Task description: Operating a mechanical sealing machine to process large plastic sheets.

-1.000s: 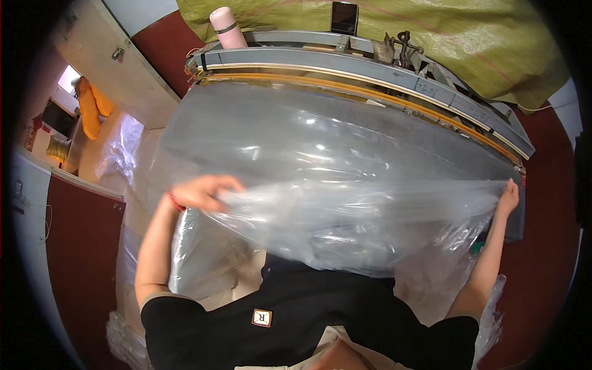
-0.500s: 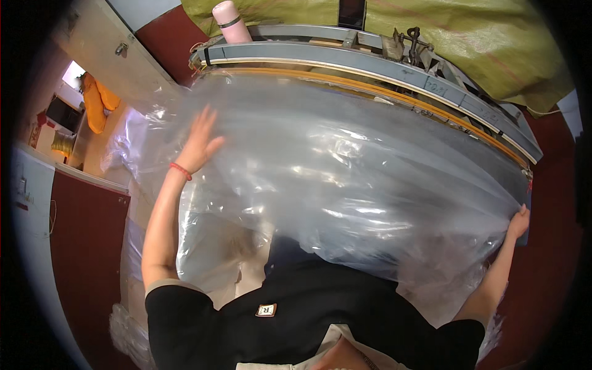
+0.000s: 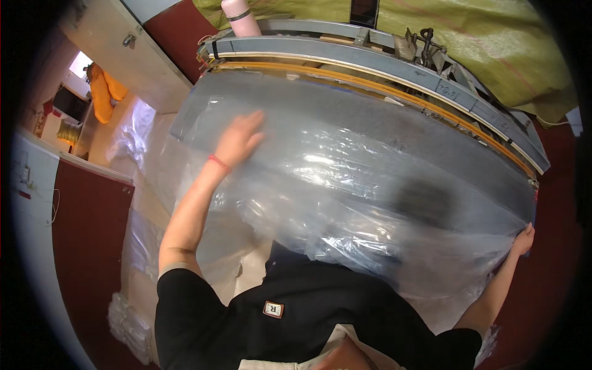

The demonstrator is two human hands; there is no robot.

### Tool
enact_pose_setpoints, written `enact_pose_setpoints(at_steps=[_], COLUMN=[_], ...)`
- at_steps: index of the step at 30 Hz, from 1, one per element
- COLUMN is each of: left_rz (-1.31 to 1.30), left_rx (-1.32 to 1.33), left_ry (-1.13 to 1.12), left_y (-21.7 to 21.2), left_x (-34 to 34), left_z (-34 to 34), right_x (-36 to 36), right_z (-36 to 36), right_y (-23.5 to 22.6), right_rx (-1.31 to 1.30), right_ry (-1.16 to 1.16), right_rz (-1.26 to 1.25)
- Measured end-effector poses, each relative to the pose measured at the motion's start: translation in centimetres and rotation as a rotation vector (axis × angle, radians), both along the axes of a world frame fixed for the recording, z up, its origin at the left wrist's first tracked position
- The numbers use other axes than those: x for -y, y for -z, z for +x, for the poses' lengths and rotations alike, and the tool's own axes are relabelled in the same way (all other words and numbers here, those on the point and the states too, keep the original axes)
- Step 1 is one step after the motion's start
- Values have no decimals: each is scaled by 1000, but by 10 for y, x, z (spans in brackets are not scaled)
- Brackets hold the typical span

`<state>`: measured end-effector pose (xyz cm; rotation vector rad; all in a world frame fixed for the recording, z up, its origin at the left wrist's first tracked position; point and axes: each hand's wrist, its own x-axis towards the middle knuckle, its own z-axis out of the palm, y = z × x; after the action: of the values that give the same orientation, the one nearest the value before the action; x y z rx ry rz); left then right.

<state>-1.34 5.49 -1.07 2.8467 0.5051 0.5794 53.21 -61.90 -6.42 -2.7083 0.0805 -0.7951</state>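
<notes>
Film point(image 3: 345, 206), in the head view, covers the middle of the frame, clear and wrinkled, over the grey table point(image 3: 431, 139) and down to the black shirt point(image 3: 351, 308) at the lower middle. I judge that it is very light, soft and slippery; it should crease easily and cling to itself, and a thin sheet like this could tear if pulled hard at one point. It seems best to take hold at an edge or corner, with the other palm flat for smoothing.

Left hand point(image 3: 242, 137), left of centre, is spread rather flat with the fingers stretched out, and grips nothing; it is blurred, so I cannot tell whether the palm touches the film or is just above it. Right hand point(image 3: 524, 239), at the right side, is closed narrowly and holds the film's gathered edge. Above the table, the grey bar point(image 3: 308, 49) curves across the upper frame.
</notes>
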Motion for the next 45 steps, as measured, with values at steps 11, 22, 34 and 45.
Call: enact_pose_setpoints(at_steps=[11, 22, 34, 45], left_rz=[-161, -172, -384, -627], left_rx=[319, 599, 793, 912], left_ry=[-184, -420, -617, -509], left_y=[10, -1, 59, 50], left_x=[-13, -21, -182, -178], left_z=[35, 71, 112, 119], right_x=[71, 25, -166, -165], right_z=[-22, 18, 94, 83], right_y=[-52, -66, 3, -20], right_rx=[5, -5, 191, 223], right_ry=[-388, -231, -347, -122], right_rz=[1160, 1232, 845, 1050])
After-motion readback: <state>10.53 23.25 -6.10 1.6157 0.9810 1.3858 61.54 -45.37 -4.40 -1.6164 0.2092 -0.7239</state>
